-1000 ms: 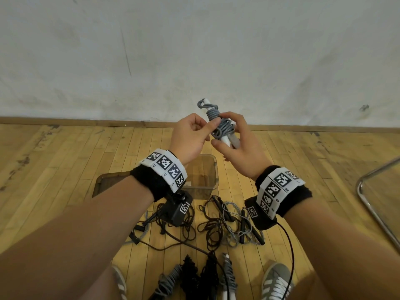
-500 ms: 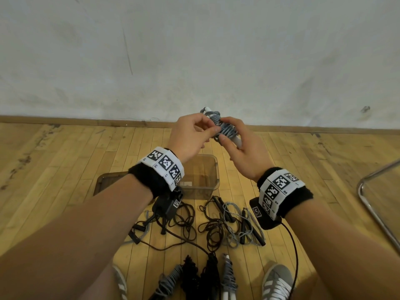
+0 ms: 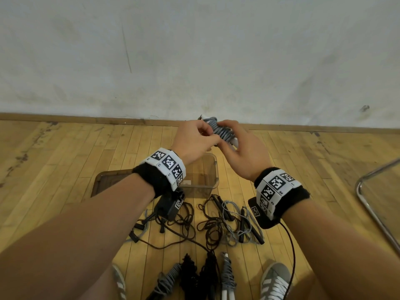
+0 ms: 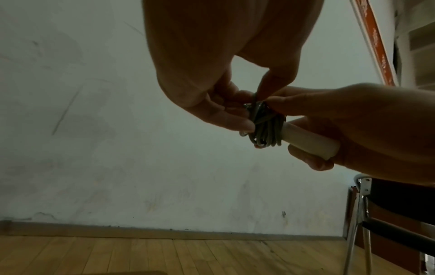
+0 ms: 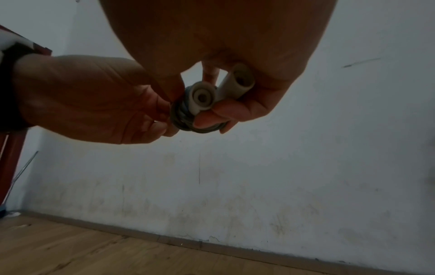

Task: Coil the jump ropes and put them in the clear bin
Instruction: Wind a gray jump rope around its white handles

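Now, my right hand [image 3: 244, 152]: grips the white handles of the grey jump rope [image 3: 220, 131].
My left hand [image 3: 194, 141]: pinches its coil.
Clear bin [image 3: 213, 169]: at 6 o'clock below.

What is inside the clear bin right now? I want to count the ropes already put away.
The visible part of the clear bin shows only bare bottom, no coiled rope. The left forearm and wristband cover its left half, so that part cannot be checked.

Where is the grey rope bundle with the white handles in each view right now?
Head: grey rope bundle upper centre, held between both hands above the clear bin.
Left wrist: right of centre, white handles pointing lower right.
Right wrist: upper centre, handle ends facing the camera.
Shared landmark: baseboard.
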The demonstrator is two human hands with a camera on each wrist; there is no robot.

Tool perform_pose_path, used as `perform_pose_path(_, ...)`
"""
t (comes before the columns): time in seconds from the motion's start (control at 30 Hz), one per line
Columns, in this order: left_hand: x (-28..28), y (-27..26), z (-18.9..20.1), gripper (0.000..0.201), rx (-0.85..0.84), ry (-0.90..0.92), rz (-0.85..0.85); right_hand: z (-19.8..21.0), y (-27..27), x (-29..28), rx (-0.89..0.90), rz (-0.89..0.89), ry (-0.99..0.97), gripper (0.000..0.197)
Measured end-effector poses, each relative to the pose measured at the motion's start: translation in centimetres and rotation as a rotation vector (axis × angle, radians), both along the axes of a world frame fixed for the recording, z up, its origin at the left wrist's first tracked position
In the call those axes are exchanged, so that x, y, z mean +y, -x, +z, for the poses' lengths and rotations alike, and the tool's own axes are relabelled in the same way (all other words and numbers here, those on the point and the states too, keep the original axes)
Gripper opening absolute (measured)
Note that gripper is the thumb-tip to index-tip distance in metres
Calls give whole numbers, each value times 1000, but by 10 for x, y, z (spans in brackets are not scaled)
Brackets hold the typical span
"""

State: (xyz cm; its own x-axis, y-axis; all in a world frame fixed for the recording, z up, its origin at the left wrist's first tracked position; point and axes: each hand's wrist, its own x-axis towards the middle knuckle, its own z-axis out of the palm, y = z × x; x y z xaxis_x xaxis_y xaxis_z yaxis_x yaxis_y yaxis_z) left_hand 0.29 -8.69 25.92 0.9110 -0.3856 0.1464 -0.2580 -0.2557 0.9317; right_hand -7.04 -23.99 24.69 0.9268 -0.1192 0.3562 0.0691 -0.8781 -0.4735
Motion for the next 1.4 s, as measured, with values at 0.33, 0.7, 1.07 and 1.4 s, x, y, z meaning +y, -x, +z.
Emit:
perform_pose_path(0.33, 2, -8, -3, 21, 4, -7, -170, 7, 3, -10, 53, -23, -164, 32)
perform_pose_path(0.7, -1, -1, -2, 12, 20, 64, -64, 6, 6, -8, 193, 32, -445, 19)
perform_pose_path(1.07, 0, 1, -6, 13, -2, 33, -82, 0, 6, -7, 155, 7, -377, 22)
perform_pose_path(1.4, 5, 0, 6, 19, -60, -11, -99, 2, -1, -5, 130, 34, -630, 11)
